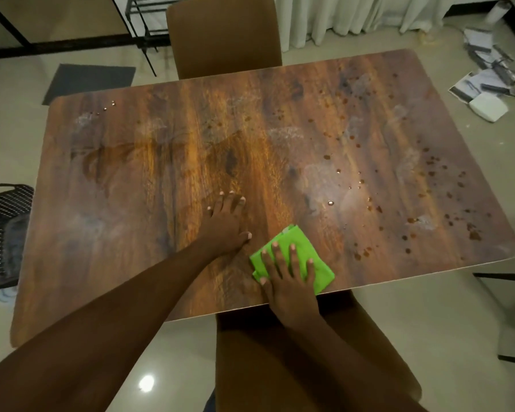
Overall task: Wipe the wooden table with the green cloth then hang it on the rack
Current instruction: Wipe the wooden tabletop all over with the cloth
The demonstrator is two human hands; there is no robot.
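Note:
The wooden table (131, 203) fills the middle of the view, with brown spots and water drops across its right half. A folded green cloth (321, 276) lies near the table's front edge. My right hand (289, 281) presses flat on top of the cloth, fingers spread. Just left of it, my left hand (225, 224) rests flat on the bare wood and holds nothing. A black metal rack (143, 22) stands at the back left, behind the far chair.
A brown chair (223, 34) stands at the table's far side and another brown chair (280, 367) at the near side under my arms. A dark mat (89, 81) lies on the floor at back left. A patterned bag (3, 227) is at left. Papers (482, 81) litter the floor at right.

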